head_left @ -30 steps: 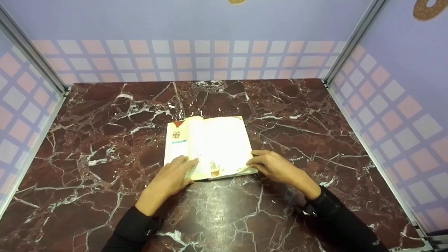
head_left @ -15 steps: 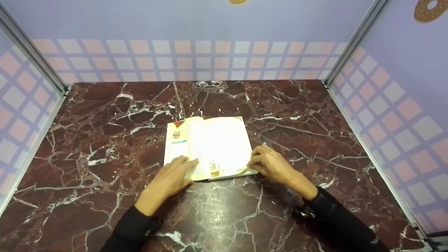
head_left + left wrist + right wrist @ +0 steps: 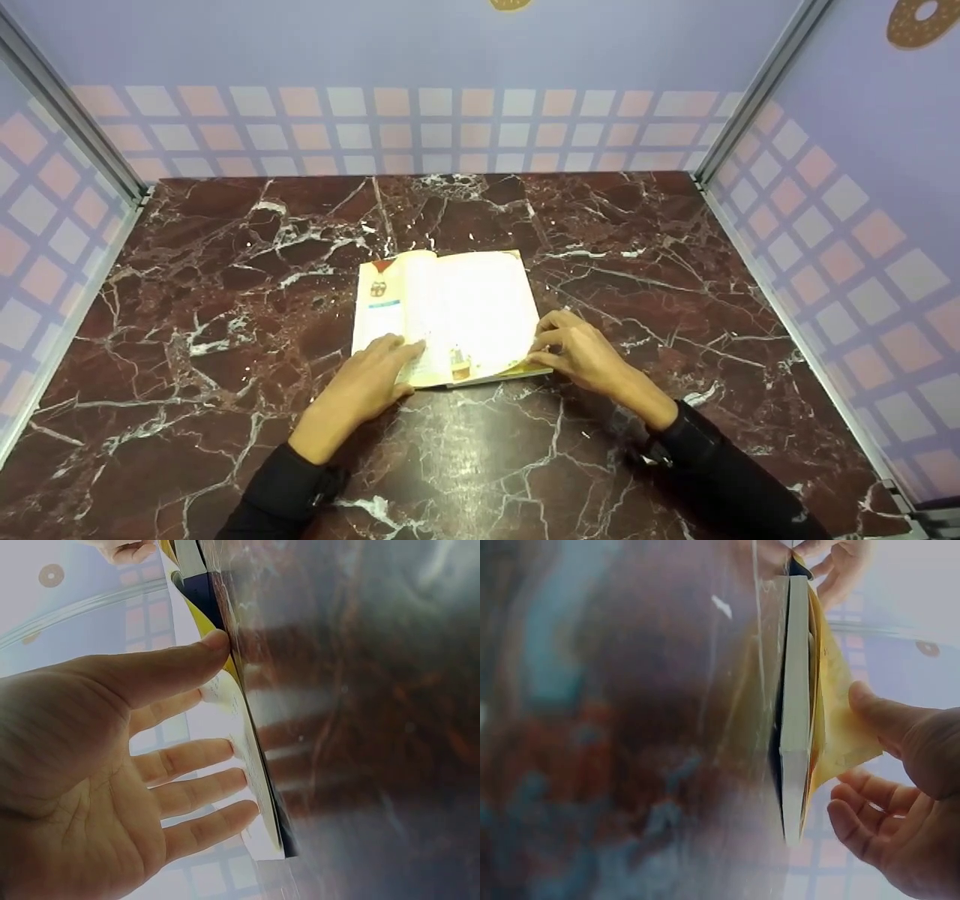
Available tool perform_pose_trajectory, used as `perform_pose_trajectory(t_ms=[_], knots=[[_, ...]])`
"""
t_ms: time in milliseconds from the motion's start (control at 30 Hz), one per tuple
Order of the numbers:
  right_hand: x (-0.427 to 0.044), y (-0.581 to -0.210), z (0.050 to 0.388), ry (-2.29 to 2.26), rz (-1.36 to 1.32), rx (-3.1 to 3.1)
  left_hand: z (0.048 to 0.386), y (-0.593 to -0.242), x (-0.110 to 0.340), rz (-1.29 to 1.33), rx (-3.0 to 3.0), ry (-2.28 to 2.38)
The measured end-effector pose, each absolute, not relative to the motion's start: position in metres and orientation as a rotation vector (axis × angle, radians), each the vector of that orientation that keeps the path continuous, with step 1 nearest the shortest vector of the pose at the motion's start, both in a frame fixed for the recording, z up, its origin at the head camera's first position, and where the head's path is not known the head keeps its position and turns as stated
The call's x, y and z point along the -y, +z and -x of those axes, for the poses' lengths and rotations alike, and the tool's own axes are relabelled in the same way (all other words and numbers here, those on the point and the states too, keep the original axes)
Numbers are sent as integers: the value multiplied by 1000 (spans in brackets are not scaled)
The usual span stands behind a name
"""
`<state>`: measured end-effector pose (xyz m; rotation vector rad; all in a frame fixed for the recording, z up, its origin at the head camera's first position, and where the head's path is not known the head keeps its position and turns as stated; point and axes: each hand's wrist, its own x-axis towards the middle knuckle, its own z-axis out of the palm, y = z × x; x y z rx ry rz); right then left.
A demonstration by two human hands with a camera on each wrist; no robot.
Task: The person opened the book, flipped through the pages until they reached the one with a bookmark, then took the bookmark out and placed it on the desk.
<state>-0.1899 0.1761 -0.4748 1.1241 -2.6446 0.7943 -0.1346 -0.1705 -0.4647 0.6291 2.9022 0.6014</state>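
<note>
An open book (image 3: 487, 307) lies on the marbled table, its right page overexposed. My left hand (image 3: 364, 386) rests on the lower left page with fingers spread; in the left wrist view, the fingertips of that hand (image 3: 112, 757) touch the paper and the thumb lies at the book's lower edge. At the lower right corner my right hand (image 3: 589, 356) pinches a page. The right wrist view shows the lifted yellowish page (image 3: 840, 720) between thumb and fingers of the right hand (image 3: 907, 787), standing away from the thick page block (image 3: 796, 690).
The dark red table (image 3: 225, 315) has white veins. A lilac back wall (image 3: 420, 45) with pink and white squares rises behind it, with similar panels on the left and right. Grey metal posts (image 3: 757, 94) stand at the back corners.
My right fingers have shifted slightly at the page corner, which is now lifted, with yellow showing beneath it. The left hand and the book have stayed in place.
</note>
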Motion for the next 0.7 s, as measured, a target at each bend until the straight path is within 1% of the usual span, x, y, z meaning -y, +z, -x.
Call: perform_pose_trajectory(t_ms=[133,400,700], knots=[[-175,-476,188,742,-1169,2594,135,-465,171,-625,-2896,604],[-175,-478,189,675,-1160,2545,133,-465,171,-615,-2889,613],[-172,-476,189,690,-1084,2514,132,-464,171,-645,-2906,607]])
